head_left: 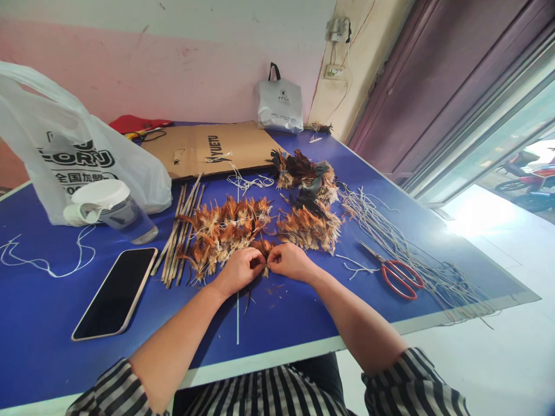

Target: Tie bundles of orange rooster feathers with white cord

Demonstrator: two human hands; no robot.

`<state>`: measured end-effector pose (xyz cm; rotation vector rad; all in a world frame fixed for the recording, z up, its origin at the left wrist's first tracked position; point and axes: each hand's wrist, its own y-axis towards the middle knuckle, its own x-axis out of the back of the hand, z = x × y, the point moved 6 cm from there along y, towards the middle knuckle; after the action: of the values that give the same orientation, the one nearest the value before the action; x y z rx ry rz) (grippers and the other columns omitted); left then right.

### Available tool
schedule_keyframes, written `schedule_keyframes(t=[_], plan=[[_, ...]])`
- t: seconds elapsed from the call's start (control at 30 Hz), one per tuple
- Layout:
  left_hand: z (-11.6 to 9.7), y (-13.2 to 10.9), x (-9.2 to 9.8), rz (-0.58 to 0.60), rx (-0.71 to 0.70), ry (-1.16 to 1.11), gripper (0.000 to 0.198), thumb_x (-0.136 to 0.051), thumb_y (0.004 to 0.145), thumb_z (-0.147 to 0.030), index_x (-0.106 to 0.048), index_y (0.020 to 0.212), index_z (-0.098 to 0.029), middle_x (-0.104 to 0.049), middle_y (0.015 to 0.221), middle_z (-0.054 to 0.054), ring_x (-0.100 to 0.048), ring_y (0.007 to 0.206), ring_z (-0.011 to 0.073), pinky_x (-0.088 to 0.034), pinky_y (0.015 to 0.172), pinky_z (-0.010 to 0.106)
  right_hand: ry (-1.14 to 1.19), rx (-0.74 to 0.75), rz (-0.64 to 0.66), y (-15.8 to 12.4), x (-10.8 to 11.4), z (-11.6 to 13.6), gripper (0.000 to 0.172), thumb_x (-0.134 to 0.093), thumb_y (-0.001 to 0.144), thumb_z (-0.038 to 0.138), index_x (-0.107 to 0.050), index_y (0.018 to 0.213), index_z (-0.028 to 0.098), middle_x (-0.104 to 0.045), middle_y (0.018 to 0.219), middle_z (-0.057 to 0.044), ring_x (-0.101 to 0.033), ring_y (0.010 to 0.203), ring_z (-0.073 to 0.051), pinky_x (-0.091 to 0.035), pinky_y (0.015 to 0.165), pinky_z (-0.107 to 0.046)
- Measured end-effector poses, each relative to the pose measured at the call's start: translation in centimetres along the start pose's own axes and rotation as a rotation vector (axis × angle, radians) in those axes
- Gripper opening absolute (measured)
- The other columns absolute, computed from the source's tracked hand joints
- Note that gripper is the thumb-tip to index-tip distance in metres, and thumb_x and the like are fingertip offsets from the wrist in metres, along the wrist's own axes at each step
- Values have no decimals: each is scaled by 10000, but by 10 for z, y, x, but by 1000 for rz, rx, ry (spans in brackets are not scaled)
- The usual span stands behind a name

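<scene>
Between my two hands is a small bunch of brown feathers, low over the blue table near its front edge. My left hand is closed, its thumb and fingertips pinching the bunch from the left. From the right, my right hand pinches the same bunch, fingers curled. Just beyond my left hand lie rows of orange-brown feather bunches. Another group of feather bunches sits past my right hand, with darker feathers behind it. Whether a string runs between my fingertips is too small to tell.
Red-handled scissors and long cords lie right on the blue table. Thin sticks, a phone, a lidded plastic jug and a white plastic bag are left. Behind are cardboard and a grey bag.
</scene>
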<state>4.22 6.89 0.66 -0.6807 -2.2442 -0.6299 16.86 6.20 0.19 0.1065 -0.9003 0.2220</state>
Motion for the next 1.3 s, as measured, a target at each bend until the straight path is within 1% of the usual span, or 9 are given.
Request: schedule_keyframes(t=[0.17, 0.33, 0.5, 0.63, 0.77, 0.9, 1.1, 1.2, 1.3], plan=[[5, 0, -1, 30, 39, -25, 91, -583, 746, -212, -652, 760, -155, -626, 718, 24, -538, 653, 123, -378, 611, 223, 44, 4, 21, 0, 0, -1, 146, -563, 657, 259, -684, 668, 177, -614, 606, 12, -491, 549, -86, -323, 528, -187], [3, 0, 1, 14, 42, -31, 98, -574, 750, -203, -651, 721, -151, -621, 693, 22, -534, 641, 118, -376, 607, 221, 93, 9, 29, 1, 1, -3, 135, -558, 648, 245, -669, 663, 170, -596, 598, 16, -480, 551, -84, -325, 526, -184], [2, 0, 1, -7, 23, -21, 95, -568, 750, -192, -641, 703, -156, -608, 670, 14, -528, 638, 116, -372, 608, 220, 197, 31, 41, 2, 0, -5, 93, -542, 619, 178, -623, 657, 150, -564, 587, 28, -455, 532, -69, -321, 502, -170], [1, 0, 1, -16, 30, -24, 91, -572, 743, -188, -628, 679, -155, -600, 658, 10, -523, 626, 112, -371, 599, 217, 285, 51, 61, 3, 0, -6, 130, -537, 623, 157, -639, 703, 138, -576, 610, 28, -450, 534, -61, -336, 515, -164], [0, -1, 1, -21, 30, -25, 98, -565, 748, -191, -624, 678, -158, -600, 662, 10, -522, 624, 113, -374, 599, 220, 231, 48, 82, 3, 1, -4, 175, -540, 648, 174, -692, 730, 144, -616, 627, 17, -477, 552, -72, -341, 527, -173], [0, -1, 2, -30, 21, -22, 97, -564, 750, -190, -627, 681, -163, -603, 667, 10, -526, 634, 118, -382, 610, 225, 186, 42, 61, 2, 2, -2, 172, -551, 661, 176, -713, 716, 155, -659, 673, 10, -528, 597, -88, -359, 554, -176], [0, -1, 1, -34, 19, -20, 93, -569, 747, -180, -626, 676, -159, -605, 663, 13, -526, 626, 116, -382, 604, 222, 147, 43, 86, 2, 2, -2, 170, -581, 680, 211, -730, 749, 167, -680, 695, 4, -560, 617, -100, -371, 572, -181], [0, -1, 1, -37, 13, -21, 86, -574, 746, -182, -627, 682, -160, -606, 665, 12, -529, 635, 117, -380, 604, 220, 112, 51, 68, 2, 2, -2, 165, -585, 683, 227, -730, 747, 184, -685, 726, 6, -566, 637, -102, -370, 584, -182], [-1, 0, 1, -33, 9, -14, 101, -566, 755, -188, -626, 679, -159, -607, 667, 13, -531, 646, 119, -382, 613, 221, 59, 41, 41, 1, 3, -1, 159, -579, 680, 238, -722, 731, 192, -672, 698, 12, -548, 614, -96, -350, 565, -185]])
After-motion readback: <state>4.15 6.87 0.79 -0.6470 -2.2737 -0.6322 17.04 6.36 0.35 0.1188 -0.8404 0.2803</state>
